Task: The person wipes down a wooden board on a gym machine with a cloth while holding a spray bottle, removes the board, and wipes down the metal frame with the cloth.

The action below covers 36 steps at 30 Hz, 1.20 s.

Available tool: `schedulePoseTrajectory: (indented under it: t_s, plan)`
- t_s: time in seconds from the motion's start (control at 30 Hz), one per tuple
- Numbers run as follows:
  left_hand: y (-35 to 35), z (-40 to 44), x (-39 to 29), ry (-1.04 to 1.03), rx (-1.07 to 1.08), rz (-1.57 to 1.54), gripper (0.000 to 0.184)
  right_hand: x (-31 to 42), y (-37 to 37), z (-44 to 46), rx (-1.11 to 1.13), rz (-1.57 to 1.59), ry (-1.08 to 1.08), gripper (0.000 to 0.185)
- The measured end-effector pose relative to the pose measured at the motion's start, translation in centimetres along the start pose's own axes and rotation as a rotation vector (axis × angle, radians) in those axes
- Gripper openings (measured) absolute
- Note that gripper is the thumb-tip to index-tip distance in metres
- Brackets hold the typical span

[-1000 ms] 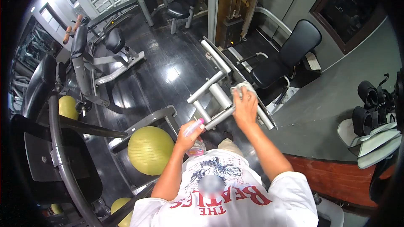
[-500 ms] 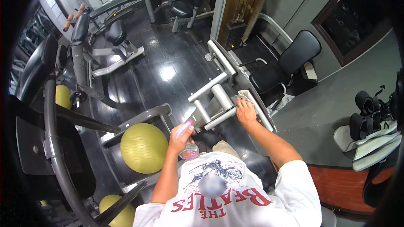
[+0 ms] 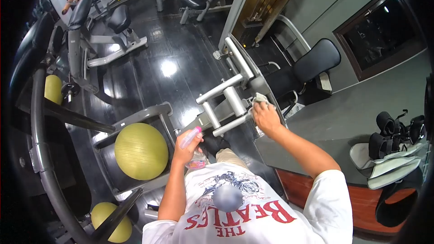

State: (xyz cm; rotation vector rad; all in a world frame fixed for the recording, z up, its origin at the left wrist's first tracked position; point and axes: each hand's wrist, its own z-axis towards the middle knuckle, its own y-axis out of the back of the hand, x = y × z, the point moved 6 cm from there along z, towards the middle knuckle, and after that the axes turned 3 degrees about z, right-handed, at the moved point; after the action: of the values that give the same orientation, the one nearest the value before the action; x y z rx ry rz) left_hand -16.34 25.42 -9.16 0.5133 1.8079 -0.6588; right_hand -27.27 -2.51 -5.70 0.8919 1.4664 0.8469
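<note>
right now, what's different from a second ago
The left hand, holding the bottle, has moved left, away from the metal frame. The right hand has shifted slightly lower along the frame with the cloth. The view has turned a little. Both grips are unchanged; the yellow ball stayed put.

Red capitals [image 3: 232,219] are spelling THE BEATLES across the white T-shirt [image 3: 271,231], in view just below the dark printed drawing [image 3: 233,179], while the pinkish label [image 3: 196,165] on the spray bottle [image 3: 189,138], left of that drawing, is showing too small to read.
</note>
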Motion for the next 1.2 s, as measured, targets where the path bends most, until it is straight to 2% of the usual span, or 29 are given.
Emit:
schedulePoseTrajectory:
  t_s: [0.1,0.2,0.23,0.33,0.47,0.5,0.63,0.73,0.87,0.9,1.0,1.03,1.13,1.2]
  plan:
    - [0.0,0.6,-0.5,-0.042,0.0,-0.005,0.031,-0.3,-2.4,-0.6,0.329,-0.07,-0.024,0.03]
    - [0.1,0.5,-1.1,-0.033,-0.014,-0.026,0.031,1.9,-4.1,-4.0,0.649,-0.002,-0.01,0.027]
    - [0.2,0.5,-1.0,-0.035,-0.01,-0.016,0.032,3.0,-4.3,-5.3,0.722,-0.098,0.02,0.027]
    - [0.6,0.5,-0.4,-0.059,-0.007,-0.045,0.032,4.0,-4.8,-5.0,0.843,-0.122,-0.013,0.028]
    - [1.0,0.8,-1.0,-0.036,-0.009,-0.001,0.033,1.8,-2.2,-1.2,0.511,0.051,-0.116,0.028]
    - [1.1,0.9,-1.2,-0.037,-0.013,-0.001,0.033,1.6,-1.6,-0.5,0.345,-0.006,-0.045,0.028]
    - [0.8,1.5,-1.5,-0.048,0.007,-0.001,0.033,1.6,-3.5,-2.6,0.541,-0.095,-0.057,0.032]
    - [0.7,1.4,-1.4,-0.049,0.037,0.026,0.033,3.2,-4.7,-6.5,0.85,0.044,-0.144,0.033]
    - [0.9,1.1,-0.9,-0.038,0.03,0.022,0.032,1.9,-3.8,-5.6,0.827,0.2,-0.317,0.032]
    - [0.9,1.1,-1.1,-0.036,0.027,0.025,0.032,1.3,-0.2,-4.3,0.795,0.262,-0.286,0.03]
    - [0.6,1.3,-1.5,-0.023,0.022,0.012,0.031,0.5,2.3,-4.1,0.162,0.428,-0.269,0.027]
    - [0.5,1.3,-1.6,-0.016,0.02,0.004,0.031,0.9,3.0,-5.0,0.023,0.305,-0.208,0.03]
    - [0.2,1.5,-1.7,-0.025,0.049,0.065,0.031,2.0,-1.5,-10.8,0.069,0.062,-0.166,0.034]
    - [-0.1,1.7,-1.7,-0.033,0.057,0.065,0.031,2.1,-1.5,-11.8,0.073,0.033,-0.214,0.028]
